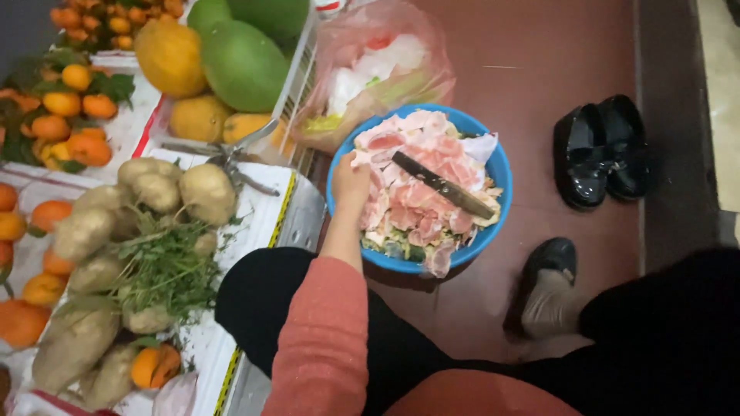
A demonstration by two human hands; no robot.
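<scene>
From the head camera, one hand (351,181) in a pink sleeve (324,339) reaches down to the near left rim of a blue bowl (497,173) on the red-brown floor (555,54). It looks like the left, coming from the left side of the body. Its fingers curl over the rim and into the pile of pink peel (420,192) that fills the bowl; whether they grip any of it cannot be told. The right hand is out of view.

A knife (443,185) lies across the peel, slanting from upper left to lower right, just right of the hand and not touched by it. Behind the bowl sits a thin plastic bag (378,65) of scraps. Left of the bowl is a white table (262,223) with pale roots (154,192), green herbs (166,266) and scissors (227,158). Oranges (73,115) and large green and yellow fruit (231,58) lie beyond. A pair of black shoes (601,150) stands on the floor to the right, well apart from the bowl.
</scene>
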